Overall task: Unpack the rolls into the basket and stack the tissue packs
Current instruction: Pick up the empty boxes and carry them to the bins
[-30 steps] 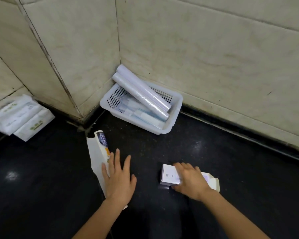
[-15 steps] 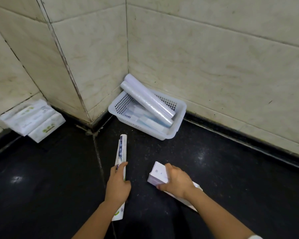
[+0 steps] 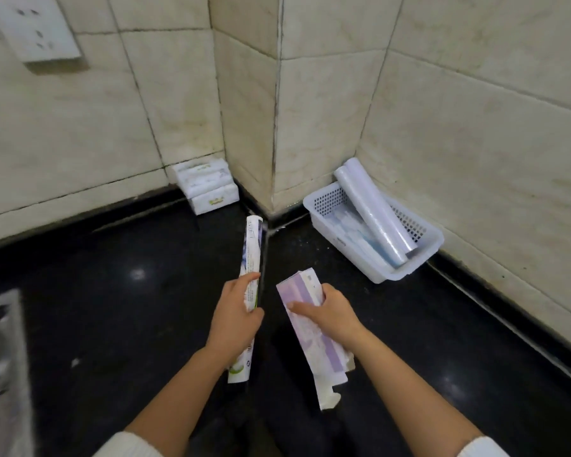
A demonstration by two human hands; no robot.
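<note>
The left hand (image 3: 234, 319) is clenched round a flattened white carton (image 3: 249, 291), held edge-on above the floor; its long axis runs near to far, the far end tipped toward the wall corner and the near end hanging below the wrist. The right hand (image 3: 330, 313) grasps a lilac-and-white box (image 3: 314, 338) from its right side, thumb laid across the top face. This box also runs lengthwise near to far but leans — far end to the left, near end to the right, where its open flaps hang loose.

The floor (image 3: 112, 308) is glossy black stone with bright glints of light on it, and pale marbled wall tiles (image 3: 475, 143) rise behind, meeting at a jutting corner with dirty grout. A white socket plate (image 3: 37, 28) sits high on the left wall.

Far right, against the wall, a white perforated basket (image 3: 422, 255) holds two long film-wrapped rolls (image 3: 373, 212) lying diagonally, their far ends poking over the rim toward the corner, with pale blue packs beneath them. Far left of the corner, tissue packs (image 3: 208, 186) are stacked against the wall. A blurred grey object (image 3: 0, 357) sits at the near left edge — I cannot tell what it is
</note>
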